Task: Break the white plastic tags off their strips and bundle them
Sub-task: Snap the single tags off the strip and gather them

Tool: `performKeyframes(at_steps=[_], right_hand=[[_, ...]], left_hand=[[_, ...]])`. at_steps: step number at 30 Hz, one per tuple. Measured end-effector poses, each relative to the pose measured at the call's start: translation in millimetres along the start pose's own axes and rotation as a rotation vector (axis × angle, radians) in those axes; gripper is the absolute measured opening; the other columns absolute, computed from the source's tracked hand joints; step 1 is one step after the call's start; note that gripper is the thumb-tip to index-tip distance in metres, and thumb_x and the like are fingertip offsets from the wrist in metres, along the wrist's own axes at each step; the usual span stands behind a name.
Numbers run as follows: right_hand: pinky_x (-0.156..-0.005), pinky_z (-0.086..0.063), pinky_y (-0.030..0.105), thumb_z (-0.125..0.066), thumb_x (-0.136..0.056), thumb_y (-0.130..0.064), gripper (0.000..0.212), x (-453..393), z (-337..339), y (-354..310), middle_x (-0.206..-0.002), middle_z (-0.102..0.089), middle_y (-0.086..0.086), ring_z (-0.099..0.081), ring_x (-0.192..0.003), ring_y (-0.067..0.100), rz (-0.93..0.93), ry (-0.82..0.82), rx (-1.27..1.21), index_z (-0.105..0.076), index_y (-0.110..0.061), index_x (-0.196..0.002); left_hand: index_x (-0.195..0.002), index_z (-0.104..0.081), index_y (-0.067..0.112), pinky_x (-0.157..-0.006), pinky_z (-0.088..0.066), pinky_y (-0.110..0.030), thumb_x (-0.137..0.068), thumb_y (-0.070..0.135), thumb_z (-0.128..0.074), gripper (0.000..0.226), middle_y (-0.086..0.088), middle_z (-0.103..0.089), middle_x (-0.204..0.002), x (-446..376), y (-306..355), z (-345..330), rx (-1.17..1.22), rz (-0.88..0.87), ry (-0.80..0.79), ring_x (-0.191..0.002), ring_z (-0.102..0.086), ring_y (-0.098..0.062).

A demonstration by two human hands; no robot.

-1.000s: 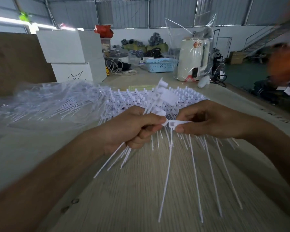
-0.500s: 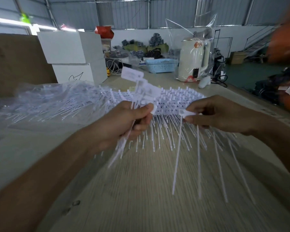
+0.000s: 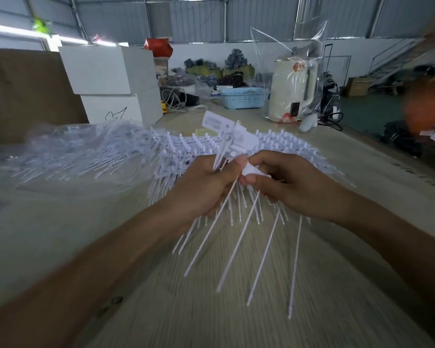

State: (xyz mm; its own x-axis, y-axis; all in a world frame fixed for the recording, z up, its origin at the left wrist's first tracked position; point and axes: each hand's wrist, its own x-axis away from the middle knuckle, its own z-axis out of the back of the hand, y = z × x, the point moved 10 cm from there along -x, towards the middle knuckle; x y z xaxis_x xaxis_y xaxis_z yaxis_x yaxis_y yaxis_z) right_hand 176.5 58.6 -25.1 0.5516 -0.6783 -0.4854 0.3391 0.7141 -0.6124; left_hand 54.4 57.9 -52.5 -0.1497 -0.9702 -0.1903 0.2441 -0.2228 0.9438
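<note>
My left hand (image 3: pixel 201 189) grips a bundle of broken-off white tags (image 3: pixel 232 136); their flat heads stick up above my fist and their thin tails hang below it. My right hand (image 3: pixel 286 183) pinches the head of a white tag strip (image 3: pixel 251 170), pressed against the bundle, and several long tails (image 3: pixel 264 249) fan down from it over the table. Behind both hands lies a wide heap of unbroken tag strips (image 3: pixel 181 146), partly hidden by my hands.
Clear plastic bags of more tags (image 3: pixel 68 151) lie at the left on the wooden table (image 3: pixel 236 310). White boxes (image 3: pixel 111 81), a blue basket (image 3: pixel 244 97) and a bagged white kettle (image 3: pixel 293 94) stand at the far end. The table's right edge runs diagonally.
My hands have come together again: the right hand moved left with its strip until it met the bundle in my left hand, which has tilted its tag heads slightly to the right.
</note>
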Motion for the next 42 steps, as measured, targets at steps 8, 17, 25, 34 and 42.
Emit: performKeyframes(at_steps=[8,17,25,34,42], right_hand=[[-0.054,-0.045,0.039,-0.063,-0.096,-0.017,0.012,5.3,22.4,10.1,-0.060,-0.048,0.009,-0.048,-0.052,0.020,-0.048,-0.015,-0.055,-0.064,-0.020,-0.085],[-0.057,-0.051,0.055,-0.057,-0.100,-0.025,0.007,1.9,3.0,2.5,-0.060,-0.055,0.008,-0.056,-0.054,0.031,-0.014,0.054,0.089,-0.054,-0.022,-0.105],[-0.062,-0.050,0.028,-0.057,-0.099,-0.016,0.027,6.2,5.0,13.0,-0.079,-0.068,0.004,-0.060,-0.066,0.015,-0.127,-0.121,-0.031,-0.048,-0.013,-0.124],[-0.054,-0.044,0.033,-0.058,-0.101,-0.020,0.015,3.0,9.9,14.1,-0.057,-0.056,0.003,-0.051,-0.053,0.018,-0.118,-0.034,-0.072,-0.066,-0.009,-0.093],[-0.056,-0.038,0.034,-0.059,-0.100,-0.018,0.020,7.4,2.9,15.8,-0.057,-0.048,-0.001,-0.045,-0.057,0.020,-0.180,-0.058,-0.126,-0.062,-0.005,-0.085]], left_hand=[[-0.084,-0.072,0.016,-0.038,-0.020,-0.015,-0.100,0.043,-0.053,0.037,0.010,-0.031,-0.047,-5.5,-5.4,14.4,0.093,0.022,0.034,-0.036,-0.023,-0.007],[-0.066,-0.050,0.023,-0.039,-0.020,-0.016,-0.095,0.023,-0.062,0.031,0.008,-0.031,-0.051,1.5,-10.7,-16.3,0.103,0.081,-0.156,-0.040,-0.023,-0.008],[-0.074,-0.063,0.015,-0.039,-0.019,-0.013,-0.100,0.027,-0.057,0.029,0.002,-0.027,-0.053,-2.6,-11.4,-3.6,0.135,0.071,-0.095,-0.038,-0.019,-0.009],[-0.089,-0.065,0.013,-0.039,-0.021,-0.015,-0.098,0.032,-0.059,0.022,0.007,-0.033,-0.048,-1.0,-4.6,0.9,0.077,0.014,-0.077,-0.038,-0.024,-0.008],[-0.052,-0.050,0.025,-0.038,-0.021,-0.016,-0.095,0.034,-0.065,0.046,0.007,-0.031,-0.047,-2.6,-2.8,8.0,0.152,0.010,-0.021,-0.037,-0.023,-0.009]])
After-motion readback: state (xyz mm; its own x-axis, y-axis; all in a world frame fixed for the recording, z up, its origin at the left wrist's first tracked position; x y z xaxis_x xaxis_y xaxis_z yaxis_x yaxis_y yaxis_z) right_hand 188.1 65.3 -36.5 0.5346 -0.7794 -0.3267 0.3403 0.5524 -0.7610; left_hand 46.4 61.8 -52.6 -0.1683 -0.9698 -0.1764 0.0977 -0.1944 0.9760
